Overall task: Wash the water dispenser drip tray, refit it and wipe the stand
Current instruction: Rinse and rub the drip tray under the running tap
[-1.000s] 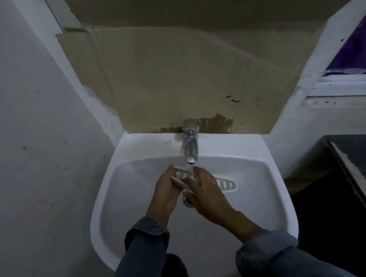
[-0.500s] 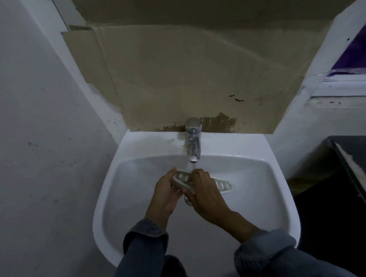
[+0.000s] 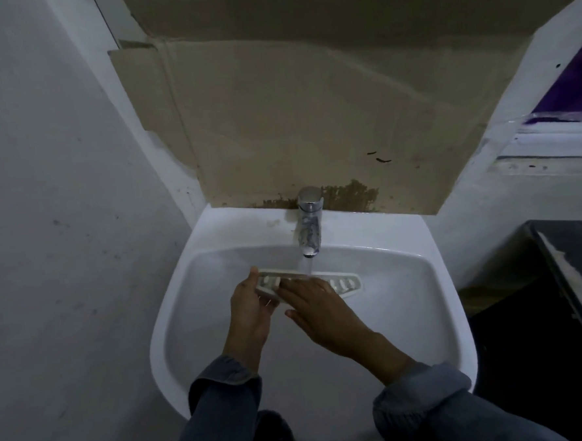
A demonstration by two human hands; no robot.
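No readable text, label, brand or number from my feed. Checked tap (image 3: 309, 226), sink (image 3: 452, 312), drip tray (image 3: 344, 283), cardboard (image 3: 310, 117) on far wall: all blank or too dim.

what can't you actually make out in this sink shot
- Head view: middle of the drip tray is covered by the right hand.
- Sink drain: hidden under both hands.
- Left hand grip on the tray's underside: hidden by the tray.
- Tray cleanliness: too dim.
- Tap handle position: unclear from above.
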